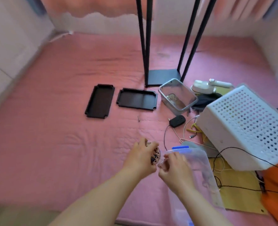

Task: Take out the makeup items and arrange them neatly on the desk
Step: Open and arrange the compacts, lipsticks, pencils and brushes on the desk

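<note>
My left hand (140,158) is closed around a small rounded item with a brown and black spotted pattern (41,156), held above the pink mat. Just to its right, my right hand (175,170) pinches the mouth of a clear plastic zip bag with a blue strip (198,162); the bag hangs down to the right of my forearm. Something small and pale sits between my right fingers, too blurred to name. The two hands nearly touch.
Two black shallow trays (100,101) (136,99) lie on the pink mat (53,144), a small screw (138,119) below them. A black metal stand (164,77), a clear bin (177,96), a white perforated basket (247,128), a black device (177,121) and cables crowd the right.
</note>
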{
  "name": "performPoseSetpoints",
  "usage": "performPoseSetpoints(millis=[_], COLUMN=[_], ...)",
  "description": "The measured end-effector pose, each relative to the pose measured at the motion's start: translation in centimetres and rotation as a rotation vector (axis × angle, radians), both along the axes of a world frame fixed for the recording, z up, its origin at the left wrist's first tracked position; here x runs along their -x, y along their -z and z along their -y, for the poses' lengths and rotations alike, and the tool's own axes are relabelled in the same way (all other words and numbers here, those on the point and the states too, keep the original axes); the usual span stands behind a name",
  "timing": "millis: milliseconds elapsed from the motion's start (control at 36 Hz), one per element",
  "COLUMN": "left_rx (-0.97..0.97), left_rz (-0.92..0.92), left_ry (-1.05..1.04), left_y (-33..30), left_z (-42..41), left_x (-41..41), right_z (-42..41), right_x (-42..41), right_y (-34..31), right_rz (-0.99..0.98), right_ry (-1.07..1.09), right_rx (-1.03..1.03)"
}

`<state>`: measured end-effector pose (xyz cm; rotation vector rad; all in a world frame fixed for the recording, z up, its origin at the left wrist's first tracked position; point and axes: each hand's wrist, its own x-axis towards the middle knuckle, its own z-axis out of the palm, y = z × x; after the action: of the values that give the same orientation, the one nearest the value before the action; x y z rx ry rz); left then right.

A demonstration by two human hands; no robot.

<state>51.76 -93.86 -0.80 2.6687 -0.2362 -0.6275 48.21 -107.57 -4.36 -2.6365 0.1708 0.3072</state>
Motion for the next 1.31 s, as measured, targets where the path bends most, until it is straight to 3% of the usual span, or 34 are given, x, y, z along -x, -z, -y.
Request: performPoseSetpoints(millis=[278, 417, 750, 1083, 1306], left_rx=[-0.083, -0.096, -0.139, -0.23, -0.275], left_rz=[0.142, 0.198, 0.269, 0.281, 0.265], left_ry=[-0.337, -0.494, -0.924, -1.361, -1.63], left_y=[-10.2, -12.8, -16.7, -17.7, -18.6], left_z=[-21.7, -33.2, -56.2, -71.1, -80.9], left_x=[7.4, 13.9, 31.5, 45.6, 50.8], right_z=[-20.6, -32.5, -58.5, -80.1, -94.1], right_x=[1.2, 4.8, 16.6, 25.4, 30.7], right_y=[-10.0, -12.8, -17.2, -19.4, -20.6], right_rz=[0.333, 0.394, 0.408, 0.367, 0.343], right_ry=[-0.42, -0.597, -1.061, -1.465, -1.744], right_rx=[0.049, 0.026, -0.144, -0.288, -0.333])
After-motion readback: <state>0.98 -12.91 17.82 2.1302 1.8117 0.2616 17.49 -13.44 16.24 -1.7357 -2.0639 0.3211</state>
